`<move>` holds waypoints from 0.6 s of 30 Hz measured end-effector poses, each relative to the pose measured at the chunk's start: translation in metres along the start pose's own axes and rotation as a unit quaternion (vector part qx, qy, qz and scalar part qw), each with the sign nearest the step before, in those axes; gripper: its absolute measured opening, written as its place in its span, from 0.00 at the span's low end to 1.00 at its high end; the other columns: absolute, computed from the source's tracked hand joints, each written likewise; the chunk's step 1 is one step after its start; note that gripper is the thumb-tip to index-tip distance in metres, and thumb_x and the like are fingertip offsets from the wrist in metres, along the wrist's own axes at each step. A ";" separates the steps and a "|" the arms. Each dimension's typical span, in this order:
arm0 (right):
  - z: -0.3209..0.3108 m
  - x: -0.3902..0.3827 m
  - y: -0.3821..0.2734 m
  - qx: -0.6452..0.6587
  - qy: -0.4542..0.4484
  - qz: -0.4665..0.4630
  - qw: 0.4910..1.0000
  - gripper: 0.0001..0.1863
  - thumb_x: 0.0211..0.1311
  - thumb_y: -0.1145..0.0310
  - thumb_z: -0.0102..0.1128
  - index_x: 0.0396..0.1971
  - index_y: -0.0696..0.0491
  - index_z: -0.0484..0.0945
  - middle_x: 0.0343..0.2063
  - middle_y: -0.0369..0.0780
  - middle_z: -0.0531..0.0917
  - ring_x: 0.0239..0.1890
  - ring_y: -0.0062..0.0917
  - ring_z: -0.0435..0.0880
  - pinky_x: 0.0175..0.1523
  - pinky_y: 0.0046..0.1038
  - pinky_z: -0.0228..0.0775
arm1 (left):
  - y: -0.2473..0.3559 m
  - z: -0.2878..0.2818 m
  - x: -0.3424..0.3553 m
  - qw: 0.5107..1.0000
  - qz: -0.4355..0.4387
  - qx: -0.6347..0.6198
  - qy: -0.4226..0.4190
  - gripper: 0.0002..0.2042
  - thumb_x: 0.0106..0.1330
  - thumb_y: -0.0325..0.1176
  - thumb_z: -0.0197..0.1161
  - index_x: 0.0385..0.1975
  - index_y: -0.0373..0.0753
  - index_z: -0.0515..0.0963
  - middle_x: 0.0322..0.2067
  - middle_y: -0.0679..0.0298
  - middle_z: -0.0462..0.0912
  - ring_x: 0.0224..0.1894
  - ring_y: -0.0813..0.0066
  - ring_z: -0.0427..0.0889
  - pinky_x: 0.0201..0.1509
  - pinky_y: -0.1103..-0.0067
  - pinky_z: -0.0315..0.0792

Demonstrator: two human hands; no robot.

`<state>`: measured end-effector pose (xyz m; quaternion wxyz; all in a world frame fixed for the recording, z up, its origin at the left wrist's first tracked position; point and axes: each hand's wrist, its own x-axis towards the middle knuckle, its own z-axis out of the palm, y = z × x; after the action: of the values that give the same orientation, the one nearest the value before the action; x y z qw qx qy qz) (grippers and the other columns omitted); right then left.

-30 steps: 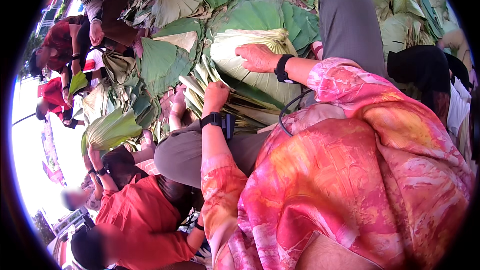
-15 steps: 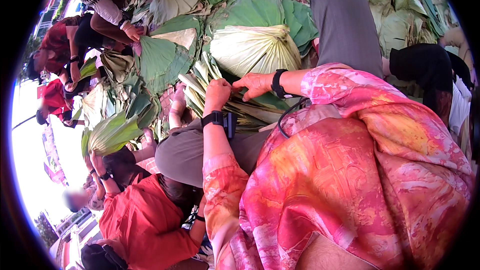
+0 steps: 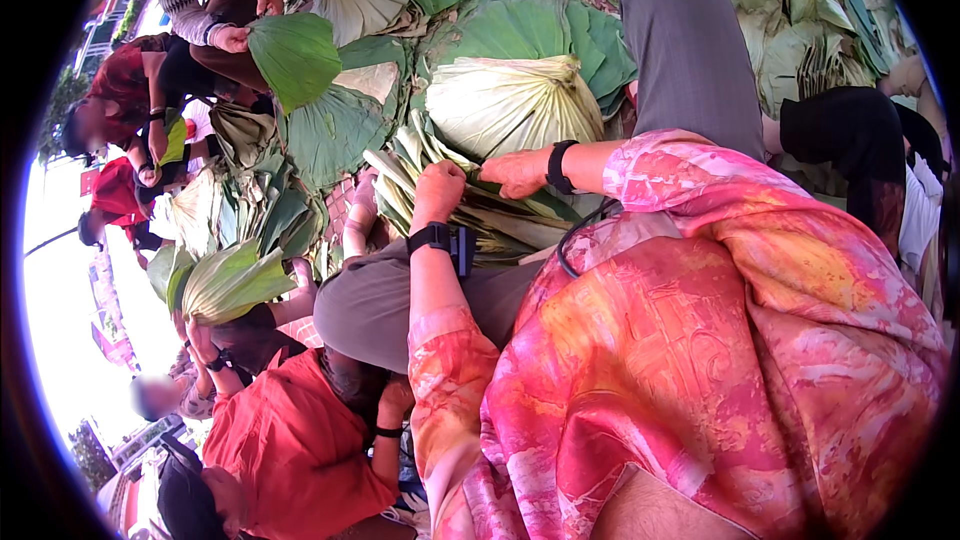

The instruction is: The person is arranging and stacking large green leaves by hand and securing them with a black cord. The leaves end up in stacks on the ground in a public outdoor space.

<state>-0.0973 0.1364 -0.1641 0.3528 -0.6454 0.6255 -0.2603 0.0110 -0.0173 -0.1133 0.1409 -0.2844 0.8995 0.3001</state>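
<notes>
My left hand [image 3: 438, 190] is closed in a fist over a bundle of folded lotus leaves [image 3: 405, 155] in front of my lap. What lies inside its fingers is hidden. Just to its right, my right hand [image 3: 518, 173] has its fingers curled down at the leaf edges, their tips partly hidden; a small gap separates the two hands. A pale, fan-pleated stack of lotus leaves [image 3: 510, 105] lies right behind them. Under my hands, more folded leaf layers [image 3: 500, 225] stick out over my leg.
Wide green lotus leaves [image 3: 500, 20] cover the ground ahead. My bent knee [image 3: 690, 40] rises at the right. At the left, a co-worker in red [image 3: 295, 440] sits close, near a held-up leaf [image 3: 235, 285]. Another person's hand holds a green leaf [image 3: 295, 58] at the upper left.
My right hand has drawn slightly right, away from my left fist, which has barely moved. At the upper left, a co-worker has lifted a green leaf. The co-worker in red has shifted a little.
</notes>
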 end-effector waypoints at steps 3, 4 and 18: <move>-0.029 0.010 0.027 -0.020 -0.017 0.089 0.996 0.23 0.52 0.66 0.54 0.50 0.57 0.72 0.46 0.49 0.77 0.49 0.45 0.75 0.54 0.38 0.67 | -0.006 -0.002 -0.002 1.000 0.001 -0.025 0.017 0.06 0.51 0.29 0.56 0.25 0.39 0.81 0.26 0.55 0.82 0.33 0.58 0.82 0.41 0.71 0.74; -0.039 0.009 0.035 -0.008 -0.004 0.106 0.994 0.22 0.52 0.66 0.54 0.48 0.57 0.74 0.44 0.49 0.78 0.48 0.46 0.75 0.54 0.38 0.66 | -0.006 -0.002 -0.003 0.999 0.004 -0.028 0.024 0.07 0.51 0.28 0.56 0.25 0.39 0.81 0.26 0.55 0.82 0.33 0.59 0.82 0.40 0.71 0.74; -0.072 -0.024 0.061 -0.221 0.127 0.273 0.928 0.16 0.50 0.68 0.52 0.40 0.49 0.81 0.33 0.46 0.81 0.39 0.38 0.80 0.44 0.38 0.71 | -0.002 -0.003 0.000 0.998 -0.003 -0.055 0.037 0.11 0.51 0.26 0.55 0.33 0.39 0.81 0.28 0.55 0.83 0.34 0.62 0.82 0.41 0.74 0.74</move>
<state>-0.1929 0.1528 -0.1650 0.1764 -0.4727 0.8588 -0.0891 0.0121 -0.0209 -0.1116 0.0928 -0.3056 0.8853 0.3380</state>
